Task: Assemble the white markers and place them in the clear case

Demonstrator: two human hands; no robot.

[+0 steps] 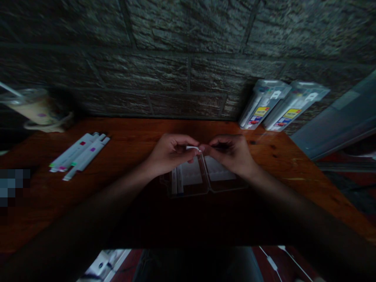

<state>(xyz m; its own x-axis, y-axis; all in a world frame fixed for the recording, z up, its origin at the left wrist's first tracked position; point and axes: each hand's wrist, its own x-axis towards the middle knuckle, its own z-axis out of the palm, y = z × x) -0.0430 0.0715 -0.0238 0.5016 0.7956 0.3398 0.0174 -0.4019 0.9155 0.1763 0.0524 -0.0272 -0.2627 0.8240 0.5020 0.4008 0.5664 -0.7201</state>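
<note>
My left hand (pixel 173 154) is closed around a small white piece (pixel 192 148), which looks like part of a marker. Thumb and fingertips of my right hand (pixel 230 152) pinch at the right end of it, so the two hands meet. Most of the piece is hidden by fingers. Below them an open clear plastic case (pixel 208 190) lies on the table, hinged down the middle. A few white markers (pixel 177 182) lie along its left side. Further left, several white markers (pixel 82 150) with coloured ends rest in a loose bunch.
Two closed clear marker cases (pixel 255 105) with labels stand against the stone wall at the back right. A drink cup (pixel 35 107) with a straw sits in a holder at the back left. The wooden table (pixel 132 135) ends just before my lap; white cables hang below.
</note>
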